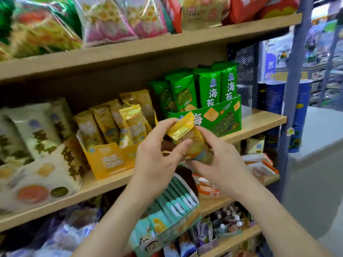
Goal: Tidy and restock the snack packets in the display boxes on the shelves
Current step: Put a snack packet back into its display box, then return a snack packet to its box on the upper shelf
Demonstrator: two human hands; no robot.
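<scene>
Both my hands hold a yellow snack packet (187,135) in front of the middle shelf. My left hand (159,154) pinches its left side between thumb and fingers. My right hand (220,160) grips its lower right part. Just left of the hands stands the yellow display box (106,161) with several matching yellow packets (130,125) upright in it. To the right stands the green display box (219,117) with several green seaweed packets (209,89) upright.
A cream display box (42,173) with cream packets fills the shelf's left. Big snack bags (107,19) sit on the top shelf. Below, a teal box (167,217) of packets juts out. Blue tube cans (274,97) stand by the blue shelf post (293,80).
</scene>
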